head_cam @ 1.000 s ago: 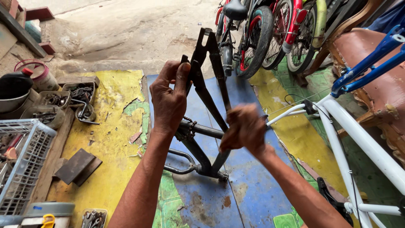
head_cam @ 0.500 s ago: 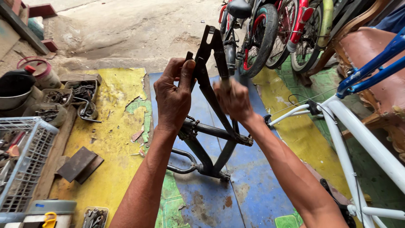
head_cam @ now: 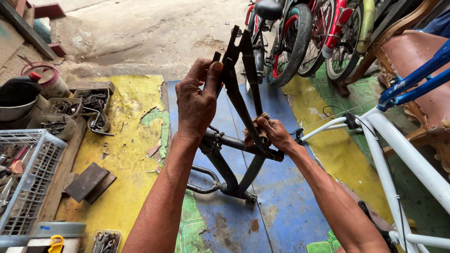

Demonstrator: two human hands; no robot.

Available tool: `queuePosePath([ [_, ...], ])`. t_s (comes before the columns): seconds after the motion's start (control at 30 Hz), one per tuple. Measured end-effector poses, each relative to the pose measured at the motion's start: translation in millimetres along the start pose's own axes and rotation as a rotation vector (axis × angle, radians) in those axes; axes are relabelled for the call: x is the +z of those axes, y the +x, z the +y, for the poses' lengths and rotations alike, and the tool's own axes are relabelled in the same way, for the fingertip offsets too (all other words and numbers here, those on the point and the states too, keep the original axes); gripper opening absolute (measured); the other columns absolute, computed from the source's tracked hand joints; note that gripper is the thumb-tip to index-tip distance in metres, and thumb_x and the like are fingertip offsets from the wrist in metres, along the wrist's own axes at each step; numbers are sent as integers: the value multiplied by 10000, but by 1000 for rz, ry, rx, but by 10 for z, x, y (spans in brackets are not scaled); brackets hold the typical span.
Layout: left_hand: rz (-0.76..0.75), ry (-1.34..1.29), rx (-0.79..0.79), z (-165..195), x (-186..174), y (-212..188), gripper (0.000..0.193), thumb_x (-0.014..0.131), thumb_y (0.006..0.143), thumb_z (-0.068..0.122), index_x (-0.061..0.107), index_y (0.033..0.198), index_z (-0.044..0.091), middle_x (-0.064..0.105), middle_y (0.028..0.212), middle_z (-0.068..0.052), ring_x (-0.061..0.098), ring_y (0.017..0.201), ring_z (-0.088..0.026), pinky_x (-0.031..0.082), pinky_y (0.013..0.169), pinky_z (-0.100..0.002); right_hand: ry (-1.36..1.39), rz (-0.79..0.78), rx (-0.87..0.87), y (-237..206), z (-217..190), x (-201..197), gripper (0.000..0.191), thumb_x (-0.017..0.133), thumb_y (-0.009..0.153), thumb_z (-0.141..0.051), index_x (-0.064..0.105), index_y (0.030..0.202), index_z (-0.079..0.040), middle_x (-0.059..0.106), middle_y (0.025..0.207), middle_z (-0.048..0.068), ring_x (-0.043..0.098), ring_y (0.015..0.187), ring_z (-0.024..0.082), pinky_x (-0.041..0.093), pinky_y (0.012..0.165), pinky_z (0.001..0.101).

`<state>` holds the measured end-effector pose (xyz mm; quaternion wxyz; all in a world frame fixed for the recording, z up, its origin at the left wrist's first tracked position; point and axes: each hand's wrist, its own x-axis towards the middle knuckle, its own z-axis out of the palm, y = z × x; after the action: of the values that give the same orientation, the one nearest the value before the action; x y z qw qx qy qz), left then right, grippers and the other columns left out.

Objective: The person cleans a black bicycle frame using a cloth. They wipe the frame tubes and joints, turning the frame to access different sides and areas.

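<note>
A dark, bare bicycle frame [head_cam: 234, 178] stands upended on the painted floor in front of me. My left hand [head_cam: 197, 100] grips one of its upper stays near the top end and steadies it. My right hand [head_cam: 269, 133] is closed on a small brown rag, pressed against the other stay lower down, just above the cross tube. A short length of chain hangs by the cross tube under my left wrist.
A white and blue bicycle frame [head_cam: 398, 154] stands at the right. Several parked bicycles [head_cam: 300, 42] crowd the back. At the left sit trays of metal parts [head_cam: 70, 110], a white wire basket [head_cam: 28, 182], a dark flat block [head_cam: 86, 182] and a bucket [head_cam: 16, 100].
My right hand rose up the stay half a second ago and has now slid back down it with the rag. My left hand has kept its hold near the top.
</note>
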<state>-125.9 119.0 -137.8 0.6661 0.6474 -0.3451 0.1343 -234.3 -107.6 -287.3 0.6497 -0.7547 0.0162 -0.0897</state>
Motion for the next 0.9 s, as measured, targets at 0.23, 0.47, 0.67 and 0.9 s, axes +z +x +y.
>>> queuePosePath([
  [0.23,-46,-48,-49,49,-67,64,226,625,1056,278,716,1026,73,775,818,-28,664,722,-60,506,631,-278,-480,629,-627,-195,-530,115,312,484,1195,-247,678,1145,-8,759,1083,126,747,1014,214,625,876,333],
  [0.47,-112,19,-71,93,-161,142,229,631,1046,281,706,1007,68,777,790,-55,661,679,-66,501,615,-304,-85,741,21,-224,-511,1649,362,504,1041,-331,761,1092,-82,788,896,118,721,755,159,574,655,305],
  [0.67,-67,16,13,73,-247,39,227,626,1061,273,696,1033,59,778,890,-81,712,773,-113,544,686,-325,75,738,-687,766,-580,2054,283,544,1048,-310,566,1238,-102,645,1055,67,587,1033,185,509,897,298],
  [0.9,-27,-41,-83,-2,-166,-37,241,636,1054,308,699,1005,80,757,789,-33,623,710,-68,498,612,-305,-522,765,-435,528,-103,2229,246,718,976,-260,603,1044,-53,624,996,108,634,951,284,451,820,377],
])
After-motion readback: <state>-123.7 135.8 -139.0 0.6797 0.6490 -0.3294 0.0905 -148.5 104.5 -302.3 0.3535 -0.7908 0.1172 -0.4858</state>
